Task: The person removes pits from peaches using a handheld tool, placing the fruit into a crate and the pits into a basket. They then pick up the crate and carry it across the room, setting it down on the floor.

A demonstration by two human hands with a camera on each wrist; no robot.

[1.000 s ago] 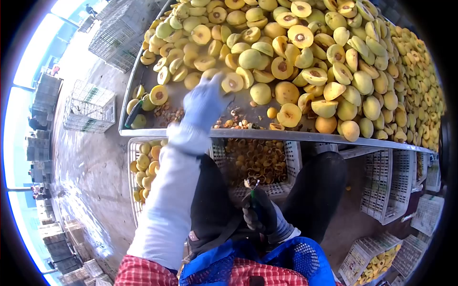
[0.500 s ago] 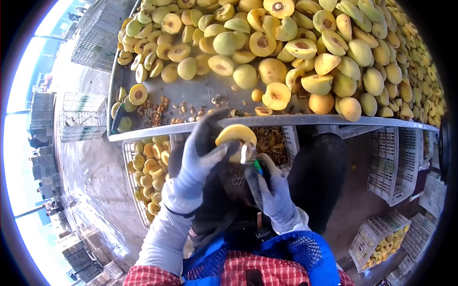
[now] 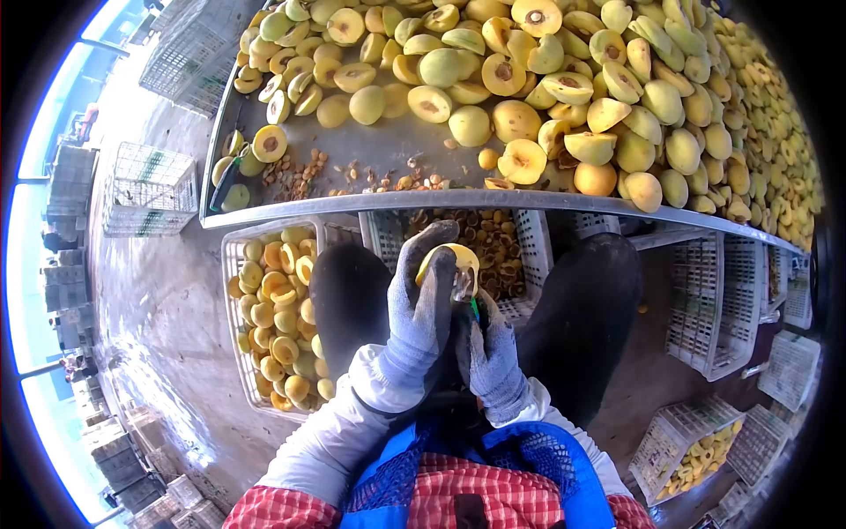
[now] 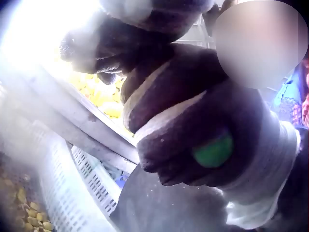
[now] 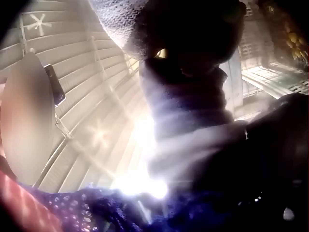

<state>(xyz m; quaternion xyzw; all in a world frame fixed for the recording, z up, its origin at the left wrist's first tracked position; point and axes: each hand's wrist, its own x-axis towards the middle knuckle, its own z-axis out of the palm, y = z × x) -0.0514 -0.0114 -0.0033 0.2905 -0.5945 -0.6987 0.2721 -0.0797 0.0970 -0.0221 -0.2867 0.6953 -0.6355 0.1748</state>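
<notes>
In the head view, my gloved left hand (image 3: 414,322) holds a yellow peach half (image 3: 464,255) above my lap, fingers and thumb round its sides. My gloved right hand (image 3: 498,366) grips a small pitting tool by its green handle (image 3: 475,309). The tool's metal end (image 3: 463,285) is at the cut face of the peach half. The left wrist view shows the right hand's curled fingers (image 4: 183,121), with the green handle end (image 4: 215,151) showing at the fist. The right wrist view is mostly dark, and the tool is hidden there.
A metal-edged table (image 3: 352,204) bears a heap of peach halves (image 3: 564,88), with loose pits (image 3: 304,172) near its edge. Below stand a crate of peach halves (image 3: 231,326) at left and a crate of pit scraps (image 3: 532,251) between the knees. More crates (image 3: 718,304) stand at right.
The left hand reached over the table among the fruit, then came back with a peach half. The right hand rose with the tool, and both hands now meet at the fruit.
</notes>
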